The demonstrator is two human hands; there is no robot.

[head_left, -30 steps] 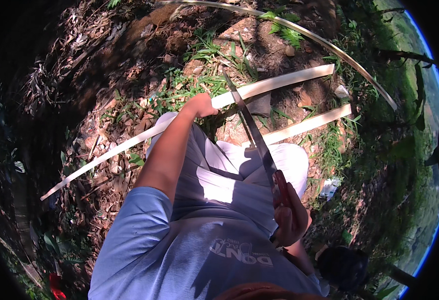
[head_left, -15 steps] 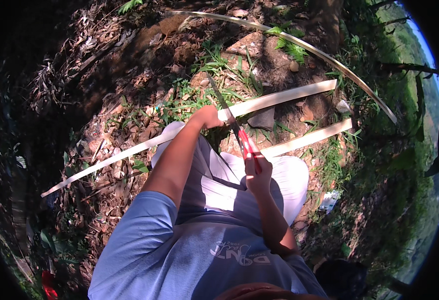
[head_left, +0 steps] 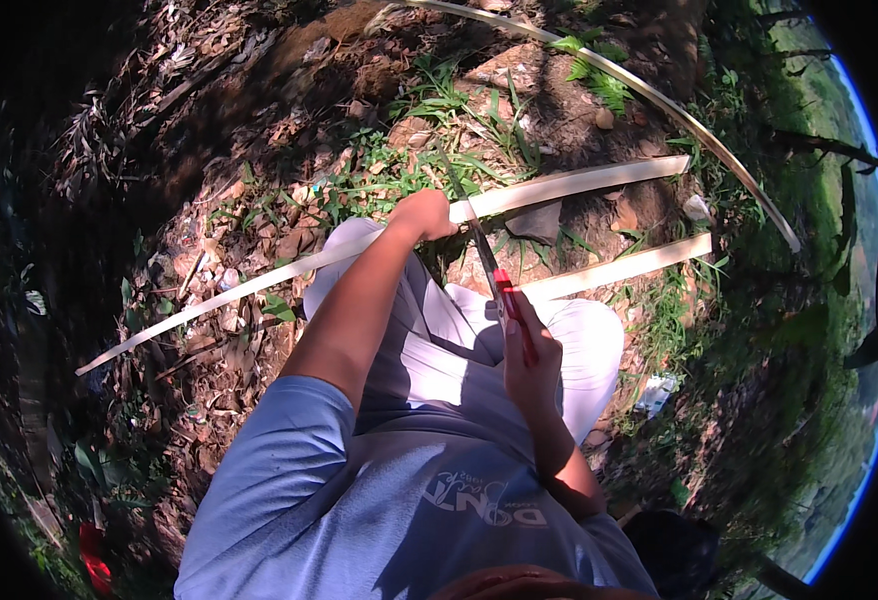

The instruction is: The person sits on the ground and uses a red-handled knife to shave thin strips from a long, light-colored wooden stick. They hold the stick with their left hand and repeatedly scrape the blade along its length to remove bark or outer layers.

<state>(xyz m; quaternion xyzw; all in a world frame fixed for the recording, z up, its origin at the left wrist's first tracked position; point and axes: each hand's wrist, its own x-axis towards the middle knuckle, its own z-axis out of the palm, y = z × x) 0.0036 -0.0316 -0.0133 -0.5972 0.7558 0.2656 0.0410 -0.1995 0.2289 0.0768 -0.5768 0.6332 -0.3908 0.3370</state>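
Note:
A long pale wooden strip (head_left: 589, 180) lies across in front of my knees, running from the lower left up to the right. My left hand (head_left: 424, 214) is closed around its middle. In my right hand (head_left: 532, 358) is the red handle of a handsaw (head_left: 486, 250). The saw's dark blade crosses the strip just right of my left hand, its tip pointing away over the grass. Whether the teeth have cut into the wood is too small to tell.
A second pale strip (head_left: 624, 272) rests by my right knee. Farther off, a long curved strip (head_left: 649, 92) lies across the ground. A dark flat stone (head_left: 536, 222) sits beneath the held strip. Dry leaves, grass and a fern (head_left: 599, 80) surround me.
My right hand has drawn the saw back toward me and slightly right. The left hand still grips the strip. The whole view has shifted a little.

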